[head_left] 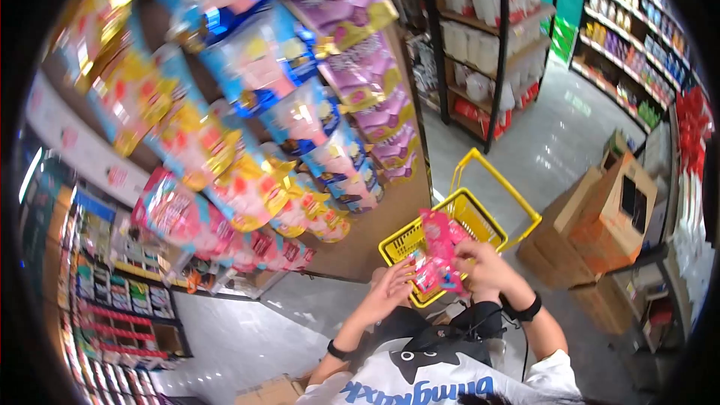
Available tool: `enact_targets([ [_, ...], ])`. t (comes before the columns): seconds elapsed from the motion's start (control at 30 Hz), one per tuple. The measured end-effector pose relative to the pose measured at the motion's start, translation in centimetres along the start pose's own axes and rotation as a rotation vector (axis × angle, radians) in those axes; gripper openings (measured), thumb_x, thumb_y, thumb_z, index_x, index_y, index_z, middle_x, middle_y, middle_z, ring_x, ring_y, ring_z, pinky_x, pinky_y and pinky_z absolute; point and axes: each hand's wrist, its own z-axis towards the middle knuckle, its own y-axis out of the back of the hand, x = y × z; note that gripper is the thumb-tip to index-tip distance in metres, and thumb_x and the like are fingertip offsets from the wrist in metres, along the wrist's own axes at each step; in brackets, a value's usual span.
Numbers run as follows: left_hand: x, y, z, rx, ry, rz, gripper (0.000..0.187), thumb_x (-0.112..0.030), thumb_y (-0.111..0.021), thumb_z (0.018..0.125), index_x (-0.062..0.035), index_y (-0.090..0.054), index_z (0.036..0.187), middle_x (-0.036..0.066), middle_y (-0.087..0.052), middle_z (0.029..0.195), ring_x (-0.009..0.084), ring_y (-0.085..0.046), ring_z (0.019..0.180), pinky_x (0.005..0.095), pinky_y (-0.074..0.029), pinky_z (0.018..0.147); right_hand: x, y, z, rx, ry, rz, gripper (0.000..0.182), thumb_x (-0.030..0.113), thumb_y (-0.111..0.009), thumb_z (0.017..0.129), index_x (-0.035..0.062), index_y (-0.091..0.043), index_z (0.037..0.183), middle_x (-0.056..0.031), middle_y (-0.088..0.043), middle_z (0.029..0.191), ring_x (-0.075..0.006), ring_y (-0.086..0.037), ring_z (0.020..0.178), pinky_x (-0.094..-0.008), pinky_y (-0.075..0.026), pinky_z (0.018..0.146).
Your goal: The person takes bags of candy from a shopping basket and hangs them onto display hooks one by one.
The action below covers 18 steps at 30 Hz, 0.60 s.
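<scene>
Pink packets [437, 234] with shiny printed wrapping are gripped in my right hand [486, 268], its fingers curled round their right edge. My left hand [391, 286] is on the other side, fingers stretched out and apart, with the tips right at the packets' left edge. Below both hands is a yellow shopping basket [480, 214] with slotted walls and a raised yellow handle [517, 199]. The packets overlap the basket's opening in this view and hide part of its inside.
Hanging candy bags fill a display on the left: blue [259, 60], yellow [199, 139], purple [356, 67] and pink [184, 206]. Cardboard boxes [611, 214] stand right of the basket. A dark-framed shelf [491, 37] with white goods rises behind it.
</scene>
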Motion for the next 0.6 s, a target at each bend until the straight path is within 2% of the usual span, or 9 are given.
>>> enact_targets([
  [0.07, -2.2, -1.8, -2.3, -0.057, -0.164, -0.063, 0.079, -0.017, -0.063, 0.089, -0.0080, -0.011, 0.147, 0.014, -0.028, 0.146, 0.0249, -0.034, 0.133, 0.0380, -0.034, 0.105, 4.4, -2.3, -0.4, 0.130, 0.045, -0.038, 0.012, 0.007, -0.062, 0.081, -0.0014, -0.062, 0.089, -0.0118, -0.063, 0.083, -0.0189, -0.062, 0.076, -0.0307, -0.048, 0.069],
  [0.13, -4.0, -2.9, -4.3, -0.126, -0.353, -0.062, 0.090, -0.019, -0.068, 0.086, -0.0103, -0.004, 0.148, 0.013, -0.022, 0.148, 0.0256, -0.030, 0.135, 0.0408, -0.036, 0.104, 8.2, -5.0, -1.2, 0.189, 0.293, -0.036, 0.012, 0.008, -0.064, 0.080, 0.0012, -0.064, 0.091, -0.0111, -0.064, 0.084, -0.0242, -0.062, 0.074, -0.0334, -0.048, 0.068],
  [0.17, -4.4, -3.4, -5.3, -0.188, -0.376, -0.246, 0.086, -0.020, -0.070, 0.084, -0.0074, -0.013, 0.147, 0.012, -0.028, 0.145, 0.0234, -0.032, 0.133, 0.0390, -0.034, 0.105, 8.9, -6.5, -1.4, 0.211, 0.389, -0.124, 0.014, 0.008, -0.065, 0.079, 0.0025, -0.064, 0.092, -0.0107, -0.064, 0.084, -0.0261, -0.061, 0.076, -0.0343, -0.048, 0.070],
  [0.27, -2.2, -2.1, -7.7, -0.251, -0.410, -0.181, 0.076, -0.019, -0.070, 0.084, -0.0041, -0.025, 0.143, 0.010, -0.038, 0.139, 0.0200, -0.039, 0.127, 0.0355, -0.037, 0.102, 10.8, -9.6, -2.2, 0.287, 0.564, -0.272, 0.021, 0.008, -0.068, 0.077, 0.0052, -0.064, 0.098, -0.0093, -0.062, 0.089, -0.0281, -0.058, 0.086, -0.0360, -0.044, 0.077],
  [0.3, -3.6, -2.9, -7.9, -0.366, -0.440, -0.225, 0.054, -0.023, -0.062, 0.091, -0.0014, -0.040, 0.135, 0.007, -0.050, 0.127, 0.0156, -0.048, 0.117, 0.0316, -0.041, 0.098, 11.0, -10.5, -2.3, 0.309, 0.582, -0.282, 0.022, 0.008, -0.067, 0.077, 0.0053, -0.064, 0.099, -0.0090, -0.061, 0.091, -0.0278, -0.058, 0.087, -0.0358, -0.044, 0.078],
  [0.4, -4.9, -1.2, -8.0, -0.433, -0.280, -0.419, 0.048, -0.024, -0.049, 0.098, -0.0009, -0.035, 0.138, 0.010, -0.047, 0.133, 0.0194, -0.047, 0.121, 0.0344, -0.038, 0.103, 12.7, -11.4, -2.4, 0.331, 0.658, -0.289, 0.021, 0.005, -0.064, 0.079, 0.0045, -0.063, 0.099, -0.0097, -0.060, 0.094, -0.0291, -0.055, 0.089, -0.0374, -0.044, 0.079],
  [0.43, -5.4, -1.3, -8.0, -0.503, -0.336, -0.395, 0.040, -0.025, -0.039, 0.102, 0.0007, -0.043, 0.132, 0.011, -0.052, 0.128, 0.0184, -0.051, 0.116, 0.0333, -0.041, 0.100, 13.1, -11.4, -2.5, 0.315, 0.682, -0.314, 0.021, 0.005, -0.064, 0.079, 0.0049, -0.063, 0.100, -0.0091, -0.060, 0.093, -0.0292, -0.055, 0.089, -0.0373, -0.044, 0.079],
  [0.53, -8.9, -1.0, -9.2, -0.551, -0.473, -0.340, 0.040, -0.030, -0.042, 0.101, -0.0006, -0.050, 0.127, 0.005, -0.059, 0.115, 0.0104, -0.053, 0.105, 0.0277, -0.043, 0.091, 14.0, -10.8, -2.3, 0.217, 0.787, -0.463, 0.025, 0.006, -0.070, 0.076, 0.0071, -0.064, 0.100, -0.0109, -0.057, 0.103, -0.0271, -0.055, 0.094, -0.0356, -0.044, 0.083],
  [0.6, -11.0, -0.3, -10.5, -0.528, -0.489, -0.282, 0.044, -0.033, -0.042, 0.100, -0.0002, -0.049, 0.128, 0.006, -0.059, 0.116, 0.0113, -0.054, 0.106, 0.0289, -0.043, 0.093, 15.2, -10.9, -2.4, 0.125, 0.814, -0.501, 0.030, 0.007, -0.073, 0.073, 0.0071, -0.063, 0.102, -0.0146, -0.053, 0.113, -0.0282, -0.055, 0.097, -0.0360, -0.044, 0.083],
])
